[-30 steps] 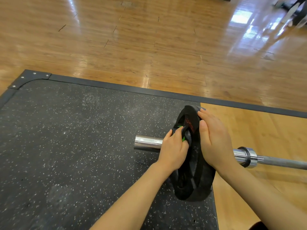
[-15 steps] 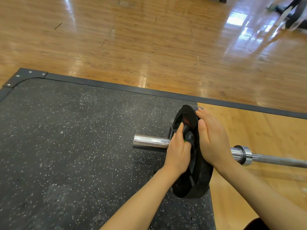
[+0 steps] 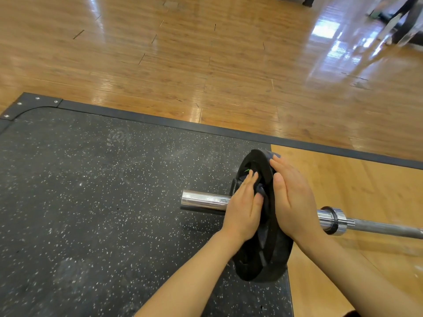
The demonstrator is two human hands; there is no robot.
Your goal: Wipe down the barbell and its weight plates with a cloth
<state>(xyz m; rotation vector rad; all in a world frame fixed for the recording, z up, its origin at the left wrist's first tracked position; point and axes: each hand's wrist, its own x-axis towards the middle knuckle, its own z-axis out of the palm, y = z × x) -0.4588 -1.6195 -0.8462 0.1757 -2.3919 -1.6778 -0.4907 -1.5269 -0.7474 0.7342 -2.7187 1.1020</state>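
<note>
1. A round black rubber weight plate [image 3: 267, 255] stands upright on the chrome sleeve of a steel barbell [image 3: 203, 200], at the edge of a speckled black rubber mat [image 3: 91, 202].
2. The left hand [image 3: 242, 211] presses a dark cloth [image 3: 261, 191] flat against the plate's outer face, fingers straight.
3. The right hand [image 3: 295, 200] lies flat-fingered against the plate's far side, steadying it, gripping nothing.

Cloth [image 3: 261, 191] mostly hidden between left hand [image 3: 242, 209] and plate [image 3: 265, 255]. Bar [image 3: 386, 229] cut off right of the plate. Plate's far face unseen.
</note>
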